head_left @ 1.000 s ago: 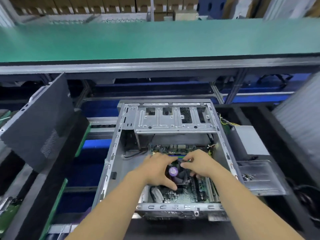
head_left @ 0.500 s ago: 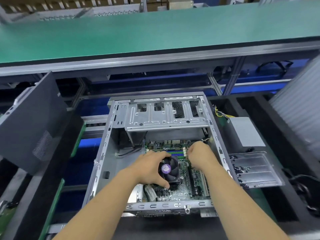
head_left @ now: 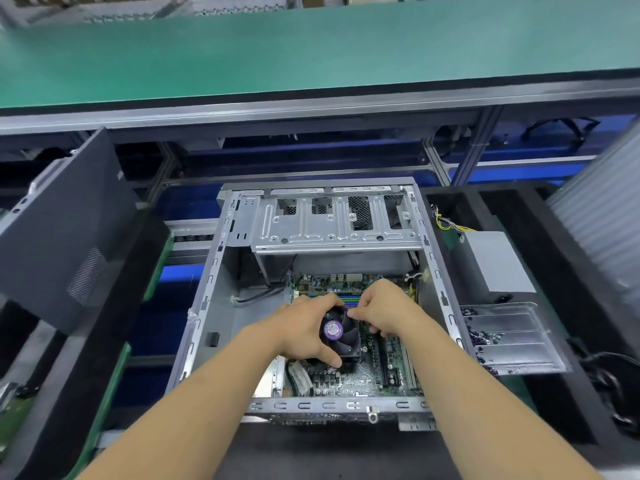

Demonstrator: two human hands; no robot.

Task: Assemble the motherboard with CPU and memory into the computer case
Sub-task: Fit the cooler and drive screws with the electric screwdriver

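Both forearms reached forward and down from the near edge of the view into the open case, which lay on its side with its opening up. The board lay flat on the case floor, toward the right wall, with the fan sitting on it near the middle.

The left hand came in from the lower left, wrist straight, back of the hand up. Its fingers curled over the far left edge of the fan and its thumb pressed the near edge, so it gripped the fan body between them. The fan's purple label showed in the gap between thumb and fingers.

The right hand came in from the lower right, knuckles up and bent at the wrist toward the left. Its fingers were curled, with the thumb and forefinger tips pinched at the far right corner of the fan, just beside the left fingers. I could not tell whether they nipped the fan's edge or something small there.

Past the hands, blue and green memory slots showed on the board. A drive cage spanned the far end of the case. To the right, outside the case, stood a grey box and a screw tray.
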